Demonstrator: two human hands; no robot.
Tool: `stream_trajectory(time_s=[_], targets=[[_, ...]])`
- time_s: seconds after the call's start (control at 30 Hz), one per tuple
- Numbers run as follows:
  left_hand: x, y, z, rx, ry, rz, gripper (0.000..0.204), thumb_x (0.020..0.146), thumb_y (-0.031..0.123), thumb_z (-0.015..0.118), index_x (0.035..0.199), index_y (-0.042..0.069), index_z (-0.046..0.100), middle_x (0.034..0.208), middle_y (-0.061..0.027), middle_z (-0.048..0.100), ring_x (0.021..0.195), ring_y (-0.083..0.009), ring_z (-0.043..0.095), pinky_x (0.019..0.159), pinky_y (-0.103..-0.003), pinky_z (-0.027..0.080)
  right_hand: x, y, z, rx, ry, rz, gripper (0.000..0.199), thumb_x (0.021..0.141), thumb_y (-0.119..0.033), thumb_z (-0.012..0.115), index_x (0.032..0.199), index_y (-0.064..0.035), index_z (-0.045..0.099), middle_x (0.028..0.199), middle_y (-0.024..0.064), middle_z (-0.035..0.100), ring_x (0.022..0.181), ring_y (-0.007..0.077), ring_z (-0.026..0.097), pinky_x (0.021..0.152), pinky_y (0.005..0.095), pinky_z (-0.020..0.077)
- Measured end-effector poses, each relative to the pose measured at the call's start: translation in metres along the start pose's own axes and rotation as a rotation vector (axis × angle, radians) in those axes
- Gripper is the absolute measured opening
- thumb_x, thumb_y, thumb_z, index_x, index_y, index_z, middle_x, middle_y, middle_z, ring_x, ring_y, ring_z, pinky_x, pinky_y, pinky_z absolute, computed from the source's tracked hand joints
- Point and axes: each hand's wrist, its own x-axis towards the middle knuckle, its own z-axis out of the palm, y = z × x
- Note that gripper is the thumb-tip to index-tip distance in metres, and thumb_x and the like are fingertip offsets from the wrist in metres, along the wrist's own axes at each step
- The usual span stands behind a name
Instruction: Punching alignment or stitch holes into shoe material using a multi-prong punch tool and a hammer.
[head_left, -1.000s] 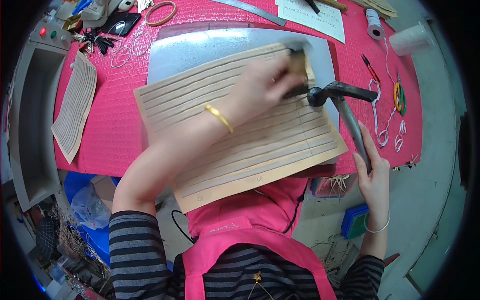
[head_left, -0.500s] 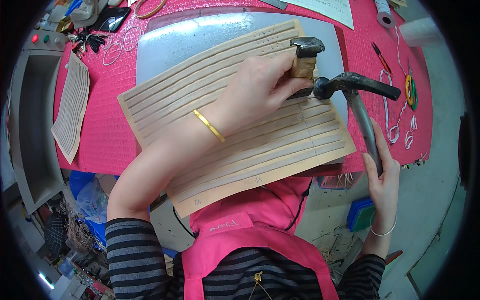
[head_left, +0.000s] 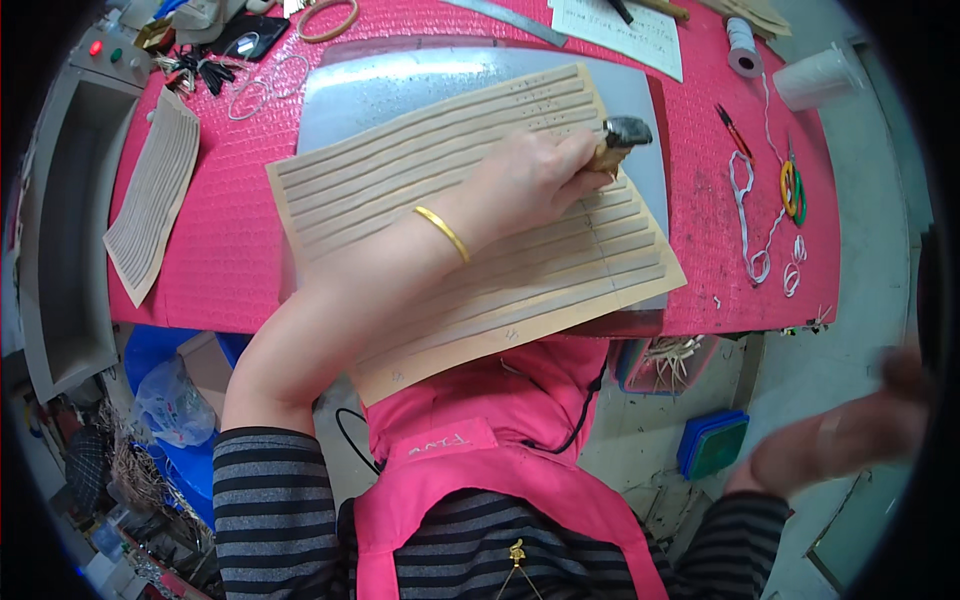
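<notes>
My left hand (head_left: 535, 180) is closed around a punch (head_left: 614, 150) with a tan wrapped shank and a dark metal top, held upright over a tan sheet. This sheet (head_left: 520, 330) carries long raised parallel strips and some small dots near its far edge. It lies on a smooth pale board (head_left: 350, 95) on the table, its near edge hanging over the table's edge. My right hand (head_left: 900, 385) is at the far right, off the table, dark and smeared by motion. Its fingers cannot be made out, and no hammer shows there.
A second ribbed sheet (head_left: 158, 195) lies at the left beside a grey machine (head_left: 60, 220). On the pink table's (head_left: 700, 240) right are scissors (head_left: 793, 190), red-handled tweezers (head_left: 733, 130), white cord (head_left: 745, 220) and a spool (head_left: 742, 50). A ruler (head_left: 510, 20) lies at the back.
My right hand has swung outward and right from beside the board; the hammer it held has left view. My left hand still grips the punch. The whole view has shifted slightly.
</notes>
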Motion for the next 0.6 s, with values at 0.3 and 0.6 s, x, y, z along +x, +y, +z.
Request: stream_trajectory(time_s=[0.3,0.6], targets=[[0.002,0.004,0.004,0.012,-0.026,0.005,0.024,0.071,0.014,0.063,0.068,0.004,0.042,0.056,-0.012,0.048,0.047,-0.0282,0.05,0.043,-0.036,0.039,-0.05,0.033,0.025,-0.467,-0.989,-0.25,0.047,0.075,0.0,0.048,0.122,-0.0069,0.042,0.081,0.0193,0.053,0.06,0.0098,0.048,0.059,0.0224,0.0396],[-0.001,0.002,-0.005,-0.542,0.123,-0.451,0.019,0.075,0.015,0.061,0.079,-0.002,0.054,0.058,-0.0125,0.055,0.05,-0.0177,0.054,0.047,-0.028,0.041,-0.066,0.05,0.036,-0.532,-1.091,0.111,0.047,0.075,-0.001,0.047,0.122,-0.0065,0.041,0.072,0.0162,0.053,0.048,0.0099,0.043,0.049,0.0242,0.0391]])
